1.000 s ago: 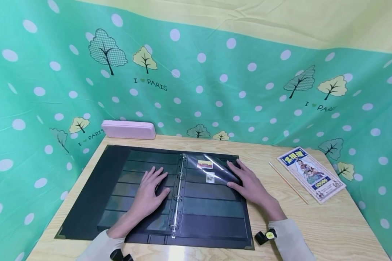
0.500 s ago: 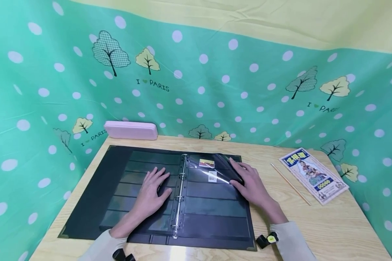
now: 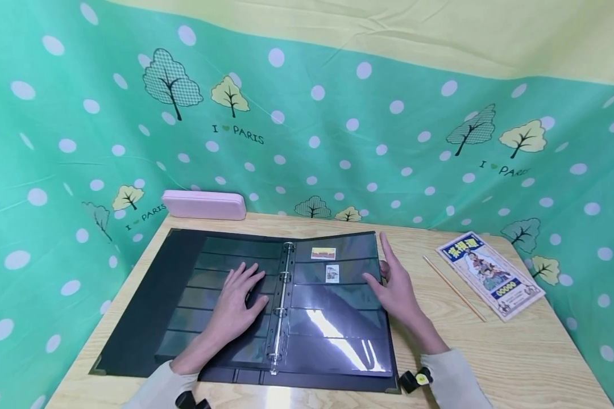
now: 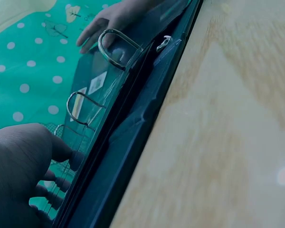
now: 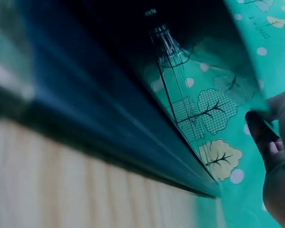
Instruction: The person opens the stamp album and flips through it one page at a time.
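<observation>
Open binder, left grip on left page, right grip holding right page

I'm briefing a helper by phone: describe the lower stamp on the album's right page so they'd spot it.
Find the open black ring album on the wooden table, then its right page. The lower stamp sits in the second row down. It is whitish-grey and taller than wide, unlike the wide red-and-yellow stamp above.

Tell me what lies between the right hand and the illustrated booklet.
A thin stick lies on the tabletop between the right hand and the booklet, nearer the booklet but touching neither. The head view shows it.
</observation>
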Demonstrator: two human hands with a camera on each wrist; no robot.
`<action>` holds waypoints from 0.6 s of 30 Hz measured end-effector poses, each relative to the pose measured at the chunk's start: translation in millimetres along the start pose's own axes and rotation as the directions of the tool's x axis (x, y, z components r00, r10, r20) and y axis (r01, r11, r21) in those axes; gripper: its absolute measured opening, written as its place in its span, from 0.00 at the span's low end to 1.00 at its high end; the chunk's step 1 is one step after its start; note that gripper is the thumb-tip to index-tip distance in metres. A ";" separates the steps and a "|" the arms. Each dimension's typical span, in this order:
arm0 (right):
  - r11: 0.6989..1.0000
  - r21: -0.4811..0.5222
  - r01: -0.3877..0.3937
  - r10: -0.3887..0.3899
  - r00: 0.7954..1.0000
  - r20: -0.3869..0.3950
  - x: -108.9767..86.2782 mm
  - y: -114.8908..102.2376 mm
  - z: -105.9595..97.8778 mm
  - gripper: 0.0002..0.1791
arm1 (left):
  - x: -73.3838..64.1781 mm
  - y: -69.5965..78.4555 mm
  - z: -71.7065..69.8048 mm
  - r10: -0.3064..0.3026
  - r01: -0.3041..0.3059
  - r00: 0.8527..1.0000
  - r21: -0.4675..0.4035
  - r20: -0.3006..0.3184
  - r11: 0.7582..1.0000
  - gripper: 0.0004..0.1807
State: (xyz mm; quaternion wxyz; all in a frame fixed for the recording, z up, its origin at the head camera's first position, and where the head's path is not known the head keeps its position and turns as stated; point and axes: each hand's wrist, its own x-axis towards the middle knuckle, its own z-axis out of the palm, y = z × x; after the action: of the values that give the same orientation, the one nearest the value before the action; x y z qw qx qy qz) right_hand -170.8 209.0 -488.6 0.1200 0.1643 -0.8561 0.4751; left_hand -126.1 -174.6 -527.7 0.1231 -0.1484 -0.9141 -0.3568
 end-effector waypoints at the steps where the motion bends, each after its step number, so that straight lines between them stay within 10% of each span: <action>1: 0.999 0.046 -0.017 0.017 1.000 -0.003 -0.2 -2.3 -0.3 0.58 | -0.1 0.2 -0.2 0.000 0.000 1.000 -0.001 -0.001 1.000 0.32; 6: 0.958 0.288 -0.015 0.018 1.000 -0.008 -3.1 -11.0 -2.4 0.43 | -0.1 0.4 0.2 -0.003 0.003 1.000 -0.004 -0.006 1.000 0.32; 13: 0.915 0.365 0.172 -0.185 0.983 0.000 -6.7 -21.7 -4.5 0.29 | -0.3 1.7 -0.4 -0.017 0.015 0.999 -0.055 -0.034 0.998 0.29; 18: 0.806 0.553 0.210 -0.288 0.956 0.057 -5.6 -28.9 -4.7 0.28 | 2.4 3.8 -2.0 -0.064 0.058 0.997 -0.139 -0.042 0.989 0.24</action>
State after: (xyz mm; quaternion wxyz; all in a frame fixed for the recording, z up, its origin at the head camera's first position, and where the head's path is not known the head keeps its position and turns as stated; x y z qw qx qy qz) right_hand -154.0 199.7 -465.8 0.0706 0.3346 -0.6640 0.6649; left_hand -126.7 -172.9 -523.1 0.1225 -0.1203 -0.8884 -0.4259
